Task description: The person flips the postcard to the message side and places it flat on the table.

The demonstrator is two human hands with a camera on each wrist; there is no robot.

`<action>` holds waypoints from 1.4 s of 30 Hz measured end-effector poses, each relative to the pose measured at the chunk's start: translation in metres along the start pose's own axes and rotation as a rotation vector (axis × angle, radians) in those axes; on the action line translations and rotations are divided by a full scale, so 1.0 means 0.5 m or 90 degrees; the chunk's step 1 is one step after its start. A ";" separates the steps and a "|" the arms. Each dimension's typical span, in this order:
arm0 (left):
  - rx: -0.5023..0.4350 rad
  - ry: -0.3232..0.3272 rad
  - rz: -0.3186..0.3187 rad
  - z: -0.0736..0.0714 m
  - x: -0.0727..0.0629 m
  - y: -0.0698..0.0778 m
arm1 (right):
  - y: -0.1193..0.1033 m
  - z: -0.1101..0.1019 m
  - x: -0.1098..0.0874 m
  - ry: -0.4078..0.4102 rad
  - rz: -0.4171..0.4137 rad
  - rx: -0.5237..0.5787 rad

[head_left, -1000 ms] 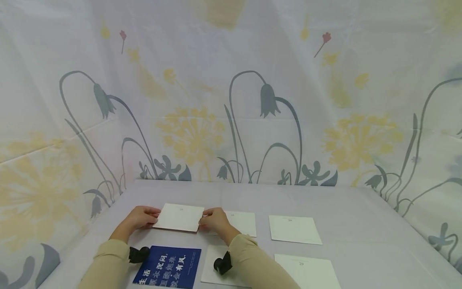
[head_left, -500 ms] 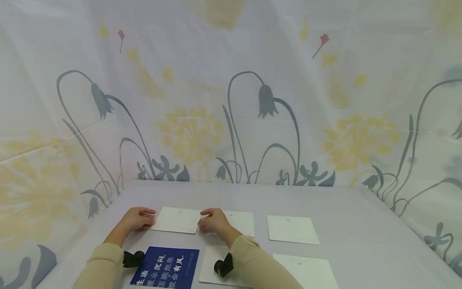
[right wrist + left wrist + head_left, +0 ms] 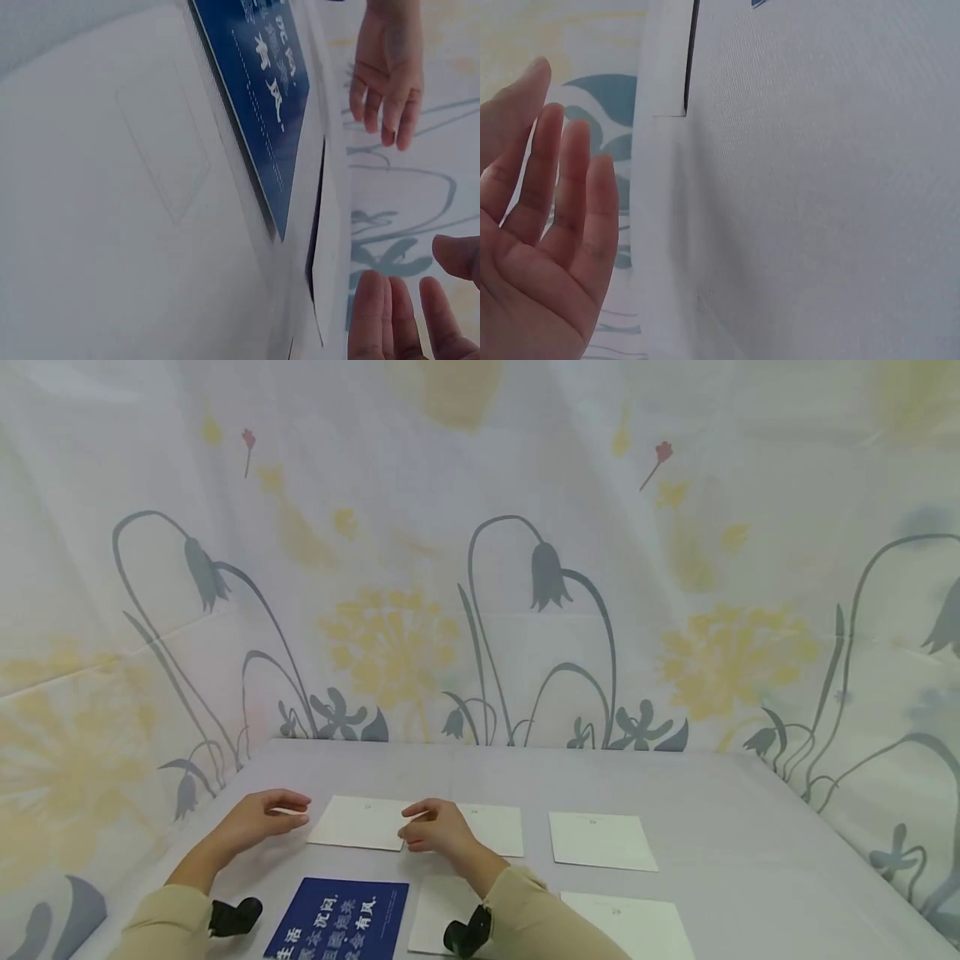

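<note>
A white postcard lies flat in the far row at the left, a small mark near its top edge. My left hand hovers just left of it, apart from it, fingers loose and holding nothing; the left wrist view shows the relaxed palm. My right hand hangs over the card's right edge and partly covers the neighbouring white postcard. Its fingers look loosely bent with nothing between them in the right wrist view. Nearer the body lies a blue postcard with white lettering.
Another white postcard lies at the far right. In the near row are a white postcard at right and one in the middle, partly under the right forearm. A floral curtain hangs behind the white table.
The far-left postcard was held between both hands, slightly raised; now it lies flat, released. My left hand has drawn away to the left, and the right fingers have loosened. The view has shifted slightly.
</note>
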State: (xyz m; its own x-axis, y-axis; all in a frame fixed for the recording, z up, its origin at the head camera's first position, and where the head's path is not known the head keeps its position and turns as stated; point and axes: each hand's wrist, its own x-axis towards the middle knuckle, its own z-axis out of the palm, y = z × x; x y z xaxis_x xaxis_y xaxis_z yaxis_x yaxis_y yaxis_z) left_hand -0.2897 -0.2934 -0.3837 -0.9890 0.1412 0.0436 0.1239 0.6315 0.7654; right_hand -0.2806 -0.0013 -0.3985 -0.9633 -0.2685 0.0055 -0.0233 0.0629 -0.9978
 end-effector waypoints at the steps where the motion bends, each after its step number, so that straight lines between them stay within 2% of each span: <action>1: 0.000 -0.003 0.004 -0.003 -0.003 0.001 | -0.004 0.004 -0.005 -0.003 -0.004 0.002; 10: -0.027 -0.034 0.035 -0.011 -0.031 0.015 | -0.025 0.031 -0.039 -0.022 -0.038 -0.038; 13: -0.026 -0.055 0.050 -0.012 -0.038 0.019 | -0.027 0.030 -0.047 -0.033 -0.056 -0.076; 17: -0.040 -0.104 0.086 -0.015 -0.046 0.014 | -0.032 0.028 -0.058 -0.068 -0.077 -0.155; 24: -0.085 -0.223 0.179 -0.013 -0.060 -0.001 | -0.039 0.025 -0.080 -0.183 -0.093 -0.311; 28: -0.052 -0.248 0.202 -0.008 -0.073 -0.006 | -0.031 0.022 -0.086 -0.226 -0.147 -0.398; 32: 0.009 -0.246 0.191 -0.003 -0.082 -0.008 | -0.024 0.022 -0.093 -0.267 -0.179 -0.479; 36: 0.053 -0.267 0.189 0.004 -0.090 -0.011 | -0.019 0.026 -0.104 -0.310 -0.206 -0.574; 39: 0.062 -0.293 0.200 0.012 -0.095 -0.014 | -0.015 0.031 -0.108 -0.309 -0.231 -0.635; 42: 0.059 -0.310 0.204 0.018 -0.099 -0.017 | -0.011 0.034 -0.107 -0.300 -0.214 -0.654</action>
State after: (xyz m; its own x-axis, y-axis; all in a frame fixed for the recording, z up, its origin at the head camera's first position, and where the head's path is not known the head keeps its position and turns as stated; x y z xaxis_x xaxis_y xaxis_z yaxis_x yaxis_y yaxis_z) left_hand -0.2413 -0.2989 -0.3981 -0.7532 0.6557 -0.0529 0.4386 0.5604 0.7026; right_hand -0.2245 -0.0039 -0.3944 -0.6781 -0.7347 0.0179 -0.6693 0.6074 -0.4279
